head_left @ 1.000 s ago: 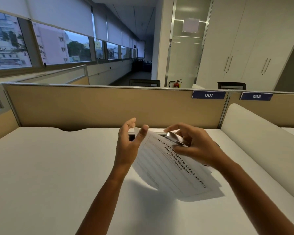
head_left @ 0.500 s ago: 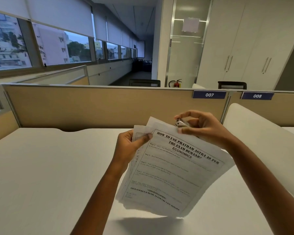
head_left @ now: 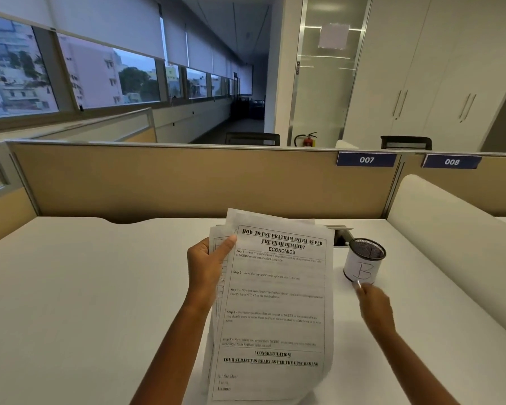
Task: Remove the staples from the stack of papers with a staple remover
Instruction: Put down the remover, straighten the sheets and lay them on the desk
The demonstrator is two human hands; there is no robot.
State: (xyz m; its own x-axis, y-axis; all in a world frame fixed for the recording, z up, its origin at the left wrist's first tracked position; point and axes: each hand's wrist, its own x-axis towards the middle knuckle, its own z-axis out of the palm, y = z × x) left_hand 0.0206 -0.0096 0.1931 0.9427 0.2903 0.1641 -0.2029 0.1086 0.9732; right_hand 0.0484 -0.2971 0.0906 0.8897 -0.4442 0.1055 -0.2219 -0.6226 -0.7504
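Observation:
My left hand [head_left: 206, 266] grips the stack of printed papers [head_left: 275, 305] by its upper left edge and holds it upright above the desk; the top sheet is headed "HOW TO USE PRATHAM ASTRA". My right hand [head_left: 373, 306] is off to the right, low over the desk, fingers closed around a small metal staple remover [head_left: 357, 285] whose tip pokes out just in front of a mesh pen cup [head_left: 362, 261]. The hand is blurred, and most of the tool is hidden inside it.
The pen cup, wrapped in white paper marked "B", stands on the white desk [head_left: 85, 302]. A cable slot [head_left: 338, 236] lies behind it. A tan partition [head_left: 187, 182] closes the back, and a white rounded divider [head_left: 450, 244] runs along the right.
My right hand left the top corner of the papers and swung down to the right, near the pen cup. My left hand raised the stack upright, so the full page faces me.

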